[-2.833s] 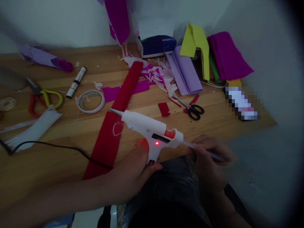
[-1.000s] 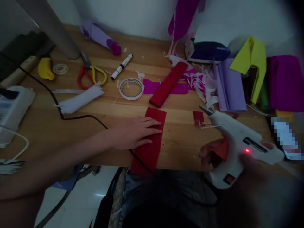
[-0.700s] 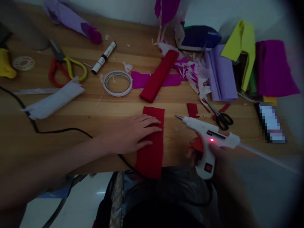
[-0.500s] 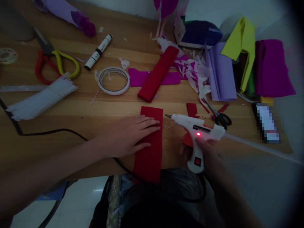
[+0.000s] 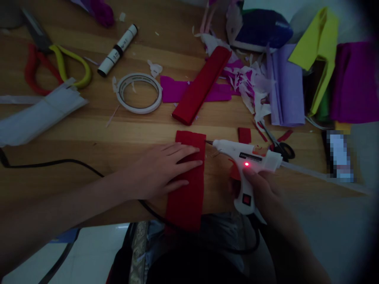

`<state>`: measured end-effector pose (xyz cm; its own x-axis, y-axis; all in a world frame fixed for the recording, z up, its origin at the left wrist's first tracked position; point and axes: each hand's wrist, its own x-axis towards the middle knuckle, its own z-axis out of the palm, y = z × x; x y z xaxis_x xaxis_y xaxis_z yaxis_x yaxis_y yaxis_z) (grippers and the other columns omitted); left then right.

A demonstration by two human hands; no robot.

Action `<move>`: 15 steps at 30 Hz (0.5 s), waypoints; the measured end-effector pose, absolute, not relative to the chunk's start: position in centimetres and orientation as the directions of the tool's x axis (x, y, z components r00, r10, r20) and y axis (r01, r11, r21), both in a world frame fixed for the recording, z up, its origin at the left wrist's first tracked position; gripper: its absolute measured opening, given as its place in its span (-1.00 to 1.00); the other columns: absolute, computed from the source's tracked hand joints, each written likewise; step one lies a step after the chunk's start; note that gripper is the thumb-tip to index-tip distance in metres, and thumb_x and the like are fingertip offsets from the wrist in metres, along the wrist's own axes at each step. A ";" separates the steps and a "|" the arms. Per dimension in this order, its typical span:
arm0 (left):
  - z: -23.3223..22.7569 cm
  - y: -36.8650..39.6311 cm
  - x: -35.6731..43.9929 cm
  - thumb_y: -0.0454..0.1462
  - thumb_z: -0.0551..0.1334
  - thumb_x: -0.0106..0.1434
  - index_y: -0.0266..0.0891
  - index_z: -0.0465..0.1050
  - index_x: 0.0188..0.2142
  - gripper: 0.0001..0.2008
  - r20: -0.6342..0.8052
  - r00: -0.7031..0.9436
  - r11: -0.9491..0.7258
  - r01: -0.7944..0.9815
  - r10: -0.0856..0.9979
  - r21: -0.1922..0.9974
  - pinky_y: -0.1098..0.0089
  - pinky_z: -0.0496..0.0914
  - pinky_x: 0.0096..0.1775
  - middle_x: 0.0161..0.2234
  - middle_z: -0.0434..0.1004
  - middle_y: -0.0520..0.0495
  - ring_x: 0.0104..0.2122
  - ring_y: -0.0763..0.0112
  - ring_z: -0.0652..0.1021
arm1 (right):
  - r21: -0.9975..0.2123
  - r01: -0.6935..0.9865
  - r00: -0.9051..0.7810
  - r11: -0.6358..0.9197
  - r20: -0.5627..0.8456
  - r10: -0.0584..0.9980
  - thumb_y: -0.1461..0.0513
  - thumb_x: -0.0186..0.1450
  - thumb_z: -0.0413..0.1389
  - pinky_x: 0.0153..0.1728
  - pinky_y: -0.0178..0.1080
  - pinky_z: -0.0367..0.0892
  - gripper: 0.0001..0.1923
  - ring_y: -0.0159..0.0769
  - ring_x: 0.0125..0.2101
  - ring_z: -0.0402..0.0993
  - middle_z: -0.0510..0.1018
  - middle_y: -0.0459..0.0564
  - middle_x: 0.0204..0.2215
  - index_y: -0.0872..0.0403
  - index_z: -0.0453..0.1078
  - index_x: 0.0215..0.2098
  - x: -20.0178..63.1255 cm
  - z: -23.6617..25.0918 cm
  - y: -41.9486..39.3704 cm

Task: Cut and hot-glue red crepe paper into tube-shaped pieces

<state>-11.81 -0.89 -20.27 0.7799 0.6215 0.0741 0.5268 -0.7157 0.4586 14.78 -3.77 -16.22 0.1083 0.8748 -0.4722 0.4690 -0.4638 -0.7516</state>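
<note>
My left hand (image 5: 161, 169) lies flat, fingers spread, on a red crepe paper strip (image 5: 188, 197) that hangs over the near edge of the wooden table (image 5: 124, 134). My right hand (image 5: 263, 193) grips the handle of a white hot glue gun (image 5: 247, 161) with its red light on. The gun's nozzle points left and sits at the strip's upper right edge. A clear glue stick (image 5: 319, 175) sticks out of the gun's back.
A folded red paper roll (image 5: 201, 85) lies over a magenta piece (image 5: 174, 88). Tape ring (image 5: 139, 92), marker (image 5: 117, 49), red-and-yellow pliers (image 5: 56, 65), white paper strips (image 5: 38, 114), black scissors (image 5: 280, 146), lilac, yellow and purple papers (image 5: 296, 79) crowd the table. A black cord (image 5: 59, 163) crosses the left.
The glue gun passed from my left hand to my right. My left hand went flat onto the red strip. The gun moved left until its nozzle reached the strip's edge.
</note>
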 end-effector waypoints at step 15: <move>-20.2 -0.9 -11.8 -0.13 0.05 0.38 -0.16 0.26 0.20 -0.56 0.082 0.781 -0.724 0.527 0.619 0.445 0.00 0.23 0.14 0.25 0.21 -0.24 0.18 0.03 0.32 | -0.812 0.463 0.090 -0.355 -0.355 0.930 -0.02 0.25 0.14 -0.73 -0.26 0.20 -0.64 -0.29 -0.64 0.33 0.43 -0.07 -0.69 -0.06 0.35 -0.62 15.1 -16.2 -4.2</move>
